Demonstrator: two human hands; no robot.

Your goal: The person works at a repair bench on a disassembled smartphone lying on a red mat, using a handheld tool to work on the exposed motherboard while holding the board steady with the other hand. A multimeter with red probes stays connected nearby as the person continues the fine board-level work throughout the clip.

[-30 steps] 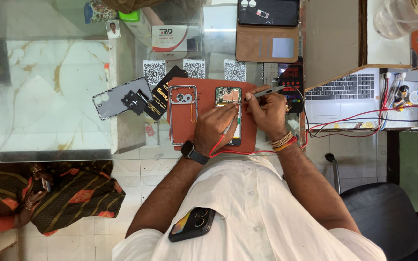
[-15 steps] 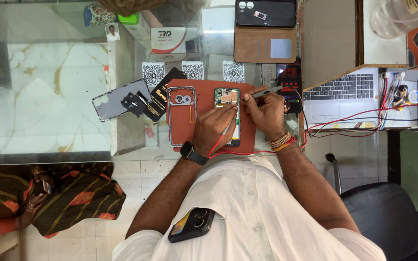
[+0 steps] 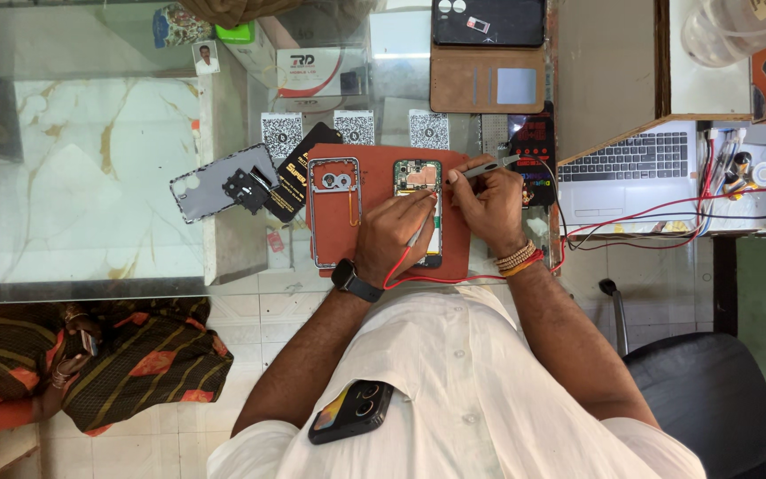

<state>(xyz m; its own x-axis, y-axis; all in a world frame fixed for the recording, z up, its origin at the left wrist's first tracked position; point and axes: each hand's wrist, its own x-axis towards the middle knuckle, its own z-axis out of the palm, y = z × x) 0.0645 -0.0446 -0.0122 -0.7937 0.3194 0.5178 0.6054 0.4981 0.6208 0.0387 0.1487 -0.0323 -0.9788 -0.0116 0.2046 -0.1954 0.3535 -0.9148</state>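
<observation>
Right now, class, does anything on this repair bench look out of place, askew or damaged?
Yes. An opened phone lies on the red mat with its circuit board bare, under the left hand and right hand. Its grey back cover lies tilted off the mat. A phone rests on the person's lap.

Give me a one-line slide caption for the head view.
Left hand and right hand hold probes to an opened phone on a red mat, laptop alongside.
</observation>
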